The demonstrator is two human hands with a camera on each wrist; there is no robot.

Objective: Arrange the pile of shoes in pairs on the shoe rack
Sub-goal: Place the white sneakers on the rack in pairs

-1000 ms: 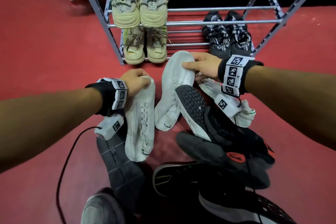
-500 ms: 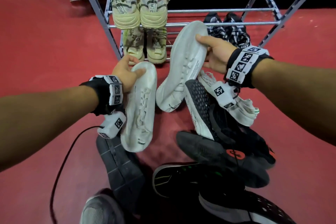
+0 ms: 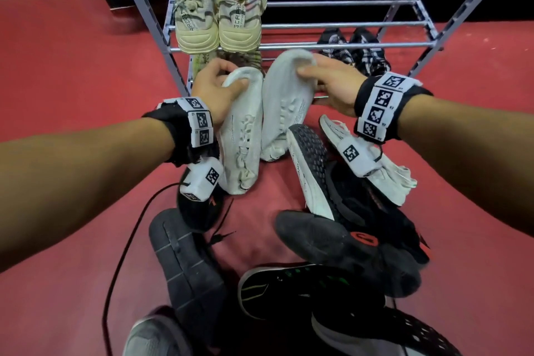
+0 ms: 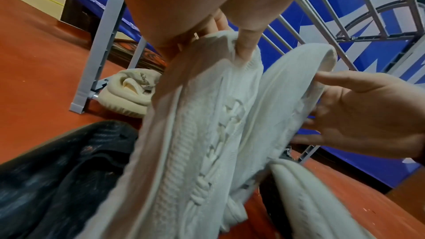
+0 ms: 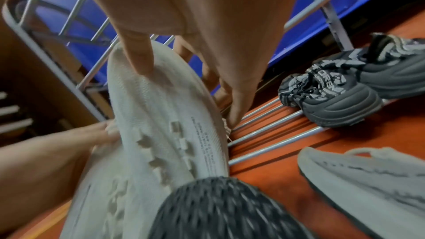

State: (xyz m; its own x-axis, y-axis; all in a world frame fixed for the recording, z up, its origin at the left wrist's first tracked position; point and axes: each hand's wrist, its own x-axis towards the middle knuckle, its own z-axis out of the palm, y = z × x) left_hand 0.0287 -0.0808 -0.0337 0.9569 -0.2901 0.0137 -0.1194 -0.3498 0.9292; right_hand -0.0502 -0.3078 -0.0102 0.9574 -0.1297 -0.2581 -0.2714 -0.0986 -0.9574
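Observation:
Two white knit shoes are lifted side by side in front of the grey metal shoe rack [image 3: 332,44]. My left hand [image 3: 215,87] grips the left white shoe [image 3: 242,136] at its upper end, thumb pressed into the knit [image 4: 247,48]. My right hand [image 3: 329,81] holds the right white shoe [image 3: 286,101], sole toward me [image 5: 165,115], thumb on the sole and fingers behind. The two shoes almost touch. A beige striped pair [image 3: 219,9] stands on the rack's upper shelf at the left. A black-and-white patterned pair [image 3: 354,49] stands on the lower shelf at the right [image 5: 331,94].
A pile of shoes lies on the red floor below my hands: another white shoe [image 3: 375,165], a black shoe with a white sole [image 3: 312,170], several black and grey ones [image 3: 346,248]. A second beige pair [image 4: 128,95] stands on the lower shelf at the left. A black cable [image 3: 121,254] trails left.
Both hands have brought the white shoes together and closer to the rack; the left shoe rose from the floor pile, and the right shoe swung in beside it.

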